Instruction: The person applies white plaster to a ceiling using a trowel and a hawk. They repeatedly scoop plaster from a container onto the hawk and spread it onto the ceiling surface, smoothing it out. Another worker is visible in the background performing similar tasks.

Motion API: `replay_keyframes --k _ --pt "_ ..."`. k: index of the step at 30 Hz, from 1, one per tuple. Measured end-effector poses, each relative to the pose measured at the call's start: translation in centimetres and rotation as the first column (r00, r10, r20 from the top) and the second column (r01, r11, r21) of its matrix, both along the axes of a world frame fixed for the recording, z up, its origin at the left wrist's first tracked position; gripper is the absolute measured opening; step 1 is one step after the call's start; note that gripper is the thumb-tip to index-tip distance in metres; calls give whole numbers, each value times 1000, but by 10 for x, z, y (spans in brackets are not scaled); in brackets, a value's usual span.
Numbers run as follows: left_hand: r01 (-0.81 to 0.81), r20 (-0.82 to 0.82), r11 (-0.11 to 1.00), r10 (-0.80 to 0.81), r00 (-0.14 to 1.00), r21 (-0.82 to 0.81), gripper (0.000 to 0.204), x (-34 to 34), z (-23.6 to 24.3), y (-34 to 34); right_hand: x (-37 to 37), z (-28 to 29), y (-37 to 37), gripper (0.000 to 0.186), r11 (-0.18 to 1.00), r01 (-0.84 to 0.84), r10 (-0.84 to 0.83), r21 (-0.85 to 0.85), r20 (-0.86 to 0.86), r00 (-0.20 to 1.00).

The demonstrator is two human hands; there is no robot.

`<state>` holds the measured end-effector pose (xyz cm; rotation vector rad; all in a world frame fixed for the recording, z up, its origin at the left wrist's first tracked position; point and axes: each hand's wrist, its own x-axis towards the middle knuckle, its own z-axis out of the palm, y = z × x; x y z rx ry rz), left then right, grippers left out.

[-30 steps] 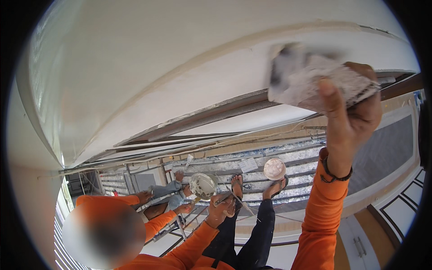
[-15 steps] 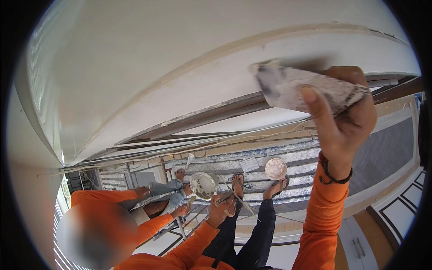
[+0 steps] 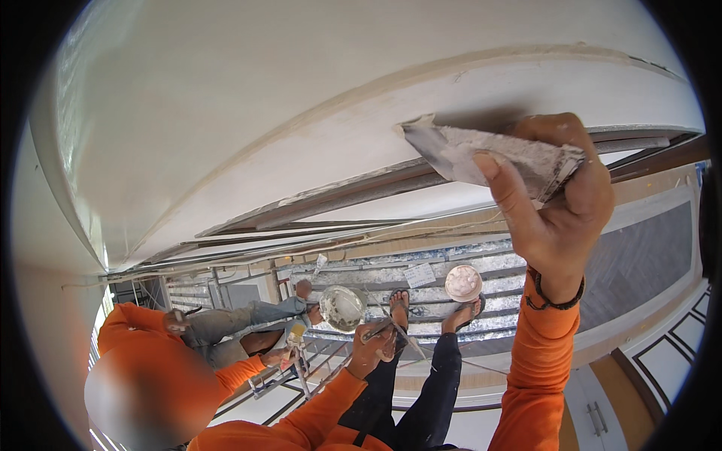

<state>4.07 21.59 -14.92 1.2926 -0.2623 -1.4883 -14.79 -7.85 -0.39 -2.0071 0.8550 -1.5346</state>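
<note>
My right hand [image 3: 560,203] is closed on a broad flat putty scraper [image 3: 481,154], thumb on its near face and fingers behind. Grey-white putty coats the blade, with a small lump at its left tip. The scraper lies at the lower part of the curved white wall band [image 3: 338,143]; whether its edge touches is hard to tell. Lower down, my left hand [image 3: 372,349] is closed round a thin greyish thing that its fingers mostly hide.
Below, a putty-splashed plank platform [image 3: 496,282] carries my feet, a grey bucket [image 3: 343,308] and a pink-white tub [image 3: 462,282]. At left, a co-worker in an orange top [image 3: 143,323] sits holding a yellowish tool [image 3: 296,331]. Scaffold rails [image 3: 301,368] stand beside them.
My right hand and the scraper have moved left and slightly down along the wall band. The co-worker has leaned left and raised the yellowish tool. My left hand has barely moved.
</note>
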Motion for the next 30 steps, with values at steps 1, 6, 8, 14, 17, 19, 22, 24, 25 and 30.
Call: replay_keyframes --k 1,6,8,14,17,19,22,24,25,30 --pt "4 -3 1000 -4 1000 -2 24 0 0 0 0 -3 1 29 999 -17 17 29 6 1000" --pt "-19 -26 1000 18 1000 -11 23 0 -1 1 -8 -9 -4 28 999 45 -43 5 352 935" --pt "-35 -24 999 35 999 6 22 0 1 2 -11 -8 -7 28 998 70 -66 3 382 922" --pt "-27 -30 999 28 999 38 18 2 -5 7 4 -1 -2 28 999 19 -36 51 366 930" --pt "-34 -5 998 34 999 56 16 5 -6 9 11 -2 1 26 1000 -7 4 14 161 987" --pt "-53 19 997 52 998 63 15 6 -4 9 11 -1 4 26 1000 -14 14 -2 10 1000" --pt "-111 -5 994 111 994 22 12 5 -8 10 5 -10 3 27 999 7 -16 33 278 961" --pt "-110 -7 993 110 994 43 10 6 -9 12 3 -8 0 27 998 52 -58 26 387 920" --pt "-109 -5 992 110 994 56 10 6 -9 12 -1 -9 -2 27 997 65 -73 33 403 912" --pt "-56 -70 998 58 996 25 12 13 -11 12 11 -3 -4 25 1000 17 -10 -16 369 930"
